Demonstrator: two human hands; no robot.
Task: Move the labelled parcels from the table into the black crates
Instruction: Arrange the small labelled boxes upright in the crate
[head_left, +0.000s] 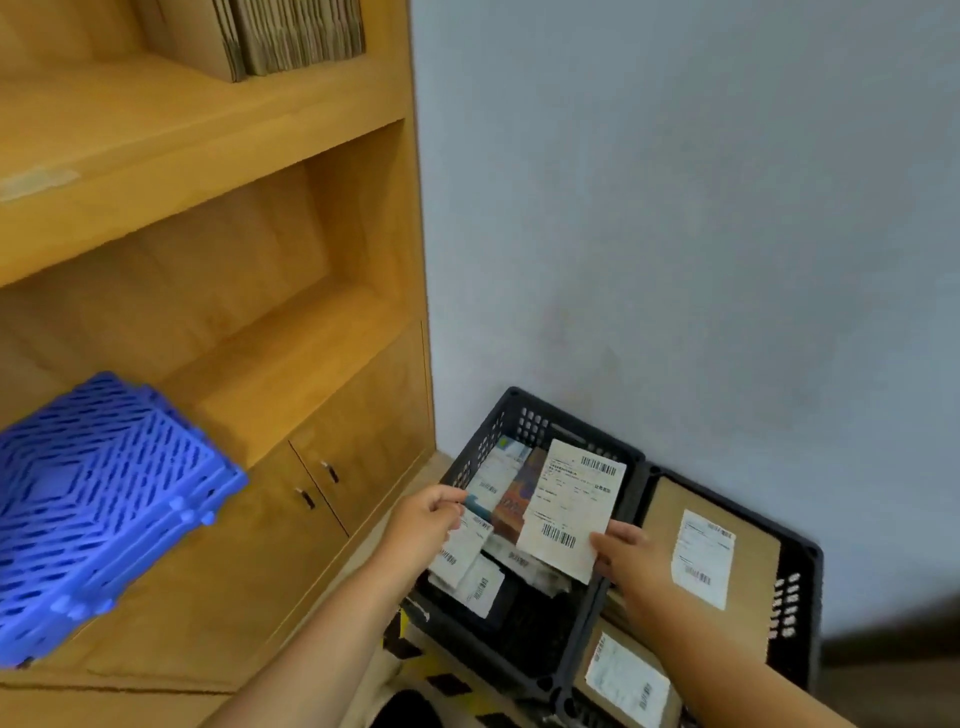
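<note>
Nearby, blue crate (98, 509) and perhaps cardboard (296, 34) on shelves (208, 140).

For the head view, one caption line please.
Both hands lower a labelled parcel into the left black crate beside a wooden cabinet.

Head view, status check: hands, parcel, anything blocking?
Left hand and right hand both pinching labelled parcel. Parcel held over left black crate, not yet released. Crate part full; nothing blocking.
</note>
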